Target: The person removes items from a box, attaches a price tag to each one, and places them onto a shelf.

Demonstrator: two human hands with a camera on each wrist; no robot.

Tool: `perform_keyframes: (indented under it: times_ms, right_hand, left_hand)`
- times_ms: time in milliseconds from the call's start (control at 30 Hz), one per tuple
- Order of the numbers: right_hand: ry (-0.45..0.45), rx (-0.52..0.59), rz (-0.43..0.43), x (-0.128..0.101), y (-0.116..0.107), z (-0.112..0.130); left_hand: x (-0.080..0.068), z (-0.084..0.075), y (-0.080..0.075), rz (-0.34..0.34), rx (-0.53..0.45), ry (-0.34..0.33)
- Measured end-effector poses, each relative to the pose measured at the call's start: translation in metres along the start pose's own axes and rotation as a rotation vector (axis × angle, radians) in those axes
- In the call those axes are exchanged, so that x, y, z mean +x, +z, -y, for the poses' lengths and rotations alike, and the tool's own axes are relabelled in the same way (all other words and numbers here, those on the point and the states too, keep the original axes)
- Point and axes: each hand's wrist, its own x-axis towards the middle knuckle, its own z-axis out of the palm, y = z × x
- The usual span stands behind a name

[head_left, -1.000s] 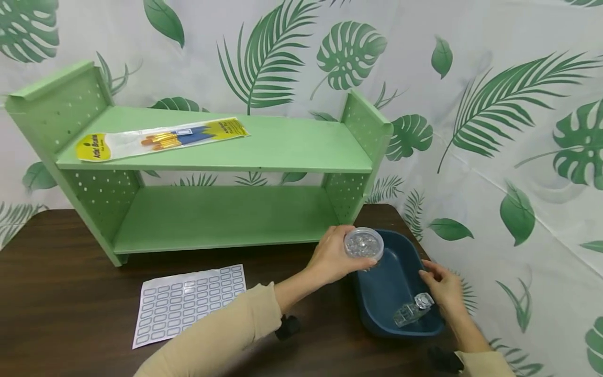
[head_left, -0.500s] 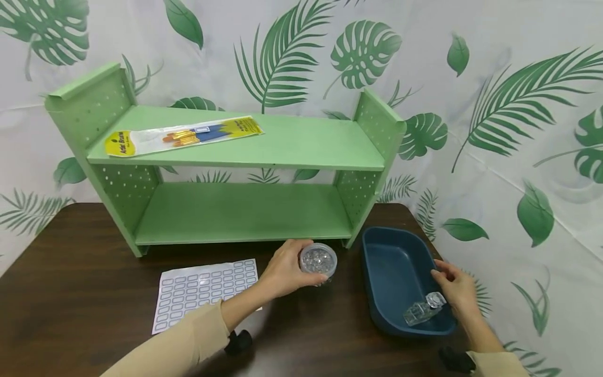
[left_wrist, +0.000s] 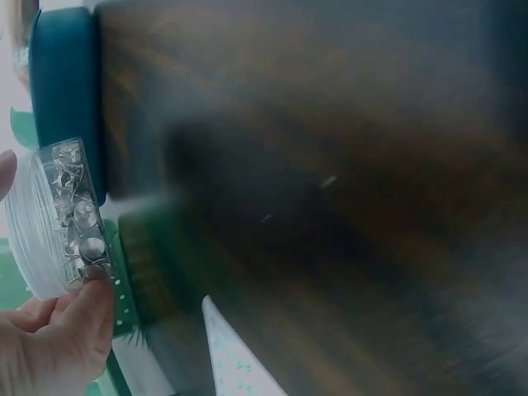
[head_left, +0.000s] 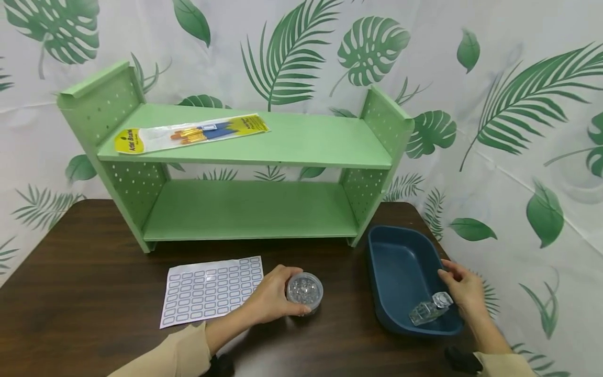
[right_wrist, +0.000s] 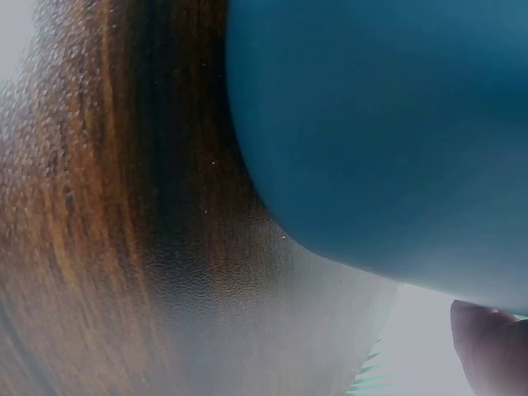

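My left hand grips a small clear round container full of silver pins, low over the dark wooden table, just right of a white label sheet. In the left wrist view the container sits between my thumb and fingers. Over at the table's right end, my right hand holds the right rim of a dark blue tub. A small clear glass bottle lies in the tub beside that hand. The right wrist view shows the tub's outer wall and one fingertip.
A green two-tier shelf stands at the back of the table, with a yellow-ended pack of paintbrushes on its top board. A leaf-print cloth hangs behind and to the right. The table's right edge runs close to the tub.
My left hand has carried the pin container from over the tub's left rim leftward and down to just above the table by the label sheet. The right hand stayed on the tub's rim.
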Motion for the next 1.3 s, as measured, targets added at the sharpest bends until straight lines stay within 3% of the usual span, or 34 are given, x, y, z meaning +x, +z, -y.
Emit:
perform_keyframes:
  times_ms: [267,567,867,1100,1300]
  right_hand:
    - [-0.001,0.008,0.0,0.002,-0.001,-0.002]
    - [0.035,-0.003,0.014,0.002,0.0,-0.002]
    - [0.054,-0.002,0.014,0.003,0.0,-0.002]
    - [0.068,0.004,0.019,0.004,0.0,-0.001]
    - [0.067,0.0,0.026,0.002,0.0,-0.001]
  left_hand:
    - [-0.013,0.004,0.006,0.019,0.006,0.033]
    - [-0.02,0.006,0.008,0.028,0.007,0.024]
    - [-0.028,0.007,-0.001,0.043,0.022,0.016]
    - [-0.036,0.012,-0.006,0.044,0.032,0.059]
    - [-0.042,0.014,-0.007,0.059,0.026,0.058]
